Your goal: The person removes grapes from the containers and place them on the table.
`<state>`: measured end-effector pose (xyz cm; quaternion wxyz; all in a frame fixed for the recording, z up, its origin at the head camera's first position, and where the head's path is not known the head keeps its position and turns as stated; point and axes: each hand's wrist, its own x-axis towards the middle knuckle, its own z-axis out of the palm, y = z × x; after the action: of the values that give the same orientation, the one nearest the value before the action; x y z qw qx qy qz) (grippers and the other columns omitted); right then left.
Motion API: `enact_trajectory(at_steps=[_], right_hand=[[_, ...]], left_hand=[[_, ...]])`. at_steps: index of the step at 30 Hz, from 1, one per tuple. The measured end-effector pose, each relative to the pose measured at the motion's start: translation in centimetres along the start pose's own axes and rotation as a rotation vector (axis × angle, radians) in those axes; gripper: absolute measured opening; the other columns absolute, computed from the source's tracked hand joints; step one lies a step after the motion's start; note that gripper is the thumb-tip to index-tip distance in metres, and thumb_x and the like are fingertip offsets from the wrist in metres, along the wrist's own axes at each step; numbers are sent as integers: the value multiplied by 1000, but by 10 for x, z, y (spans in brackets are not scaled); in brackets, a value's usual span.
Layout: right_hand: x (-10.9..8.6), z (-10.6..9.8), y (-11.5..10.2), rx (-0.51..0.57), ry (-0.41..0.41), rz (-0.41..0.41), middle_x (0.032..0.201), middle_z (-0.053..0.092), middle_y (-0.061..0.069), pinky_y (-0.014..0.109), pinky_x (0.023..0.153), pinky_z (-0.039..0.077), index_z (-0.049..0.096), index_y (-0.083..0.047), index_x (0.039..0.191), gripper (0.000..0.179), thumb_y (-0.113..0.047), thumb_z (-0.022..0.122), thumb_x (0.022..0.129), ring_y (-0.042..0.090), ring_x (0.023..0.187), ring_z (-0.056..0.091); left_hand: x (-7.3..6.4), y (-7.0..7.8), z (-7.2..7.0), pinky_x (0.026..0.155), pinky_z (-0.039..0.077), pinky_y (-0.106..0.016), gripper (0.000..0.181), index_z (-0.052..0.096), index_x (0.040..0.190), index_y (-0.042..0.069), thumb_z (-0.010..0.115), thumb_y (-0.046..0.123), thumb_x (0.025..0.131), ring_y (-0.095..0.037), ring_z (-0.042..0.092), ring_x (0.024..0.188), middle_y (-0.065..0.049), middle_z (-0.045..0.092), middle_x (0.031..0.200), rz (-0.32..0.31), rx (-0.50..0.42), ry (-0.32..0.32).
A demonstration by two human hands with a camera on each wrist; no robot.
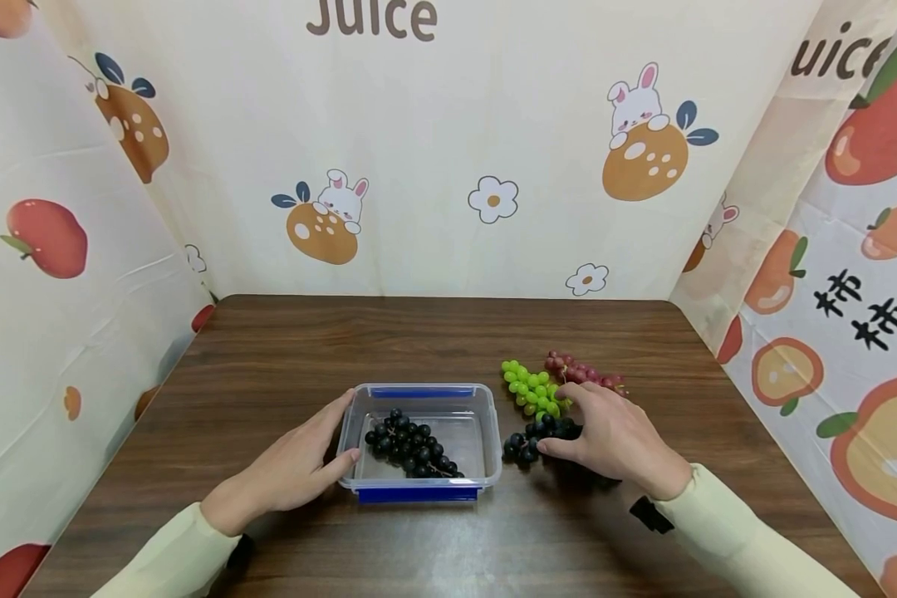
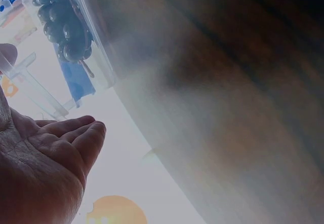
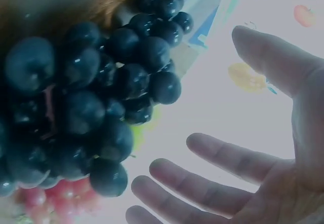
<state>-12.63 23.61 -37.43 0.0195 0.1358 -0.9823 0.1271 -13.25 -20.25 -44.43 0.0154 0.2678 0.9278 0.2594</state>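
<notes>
A clear plastic box with blue clips [image 1: 459, 428] stands on the table, with a bunch of black grapes [image 1: 411, 448] inside it. My left hand [image 1: 287, 469] rests against the box's left side, thumb at the front left corner; in the left wrist view its fingers [image 2: 87, 143] look straight. My right hand [image 1: 619, 433] hovers over a second black grape bunch [image 1: 522, 448] to the right of the box, partly covering it. The right wrist view shows that hand's fingers spread and apart from the black grapes [image 3: 83, 107].
Behind the right hand lie a green grape bunch [image 1: 525, 386] and a red grape bunch [image 1: 583, 374], close together. A fruit-patterned cloth [image 1: 419, 124] encloses the brown wooden table [image 1: 299, 340] at the back and both sides.
</notes>
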Motion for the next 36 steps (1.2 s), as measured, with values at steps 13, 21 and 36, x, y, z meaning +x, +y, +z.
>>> enact_trajectory(at_steps=[13, 21, 36], right_hand=[[8, 1, -22, 94, 119, -84, 127, 69, 7, 51, 86, 56, 68, -12, 129, 71, -58, 84, 78, 29, 107, 67], [15, 1, -38, 141, 135, -107, 127, 69, 4, 50, 86, 56, 67, -15, 131, 69, -55, 86, 78, 28, 111, 66], [27, -1, -61, 143, 123, -165, 116, 71, -1, 39, 76, 56, 67, -15, 128, 67, -57, 84, 78, 16, 92, 67]], left_hand=[[0, 1, 0, 114, 38, -52, 84, 13, 166, 13, 62, 38, 103, -27, 34, 149, -9, 23, 169, 8, 5, 5], [-1, 0, 0, 114, 38, -52, 84, 13, 166, 13, 63, 37, 103, -27, 34, 149, -11, 24, 168, 13, 11, 9], [-1, 1, 0, 115, 38, -53, 84, 14, 166, 13, 62, 38, 103, -26, 33, 150, -10, 24, 168, 1, 4, 6]])
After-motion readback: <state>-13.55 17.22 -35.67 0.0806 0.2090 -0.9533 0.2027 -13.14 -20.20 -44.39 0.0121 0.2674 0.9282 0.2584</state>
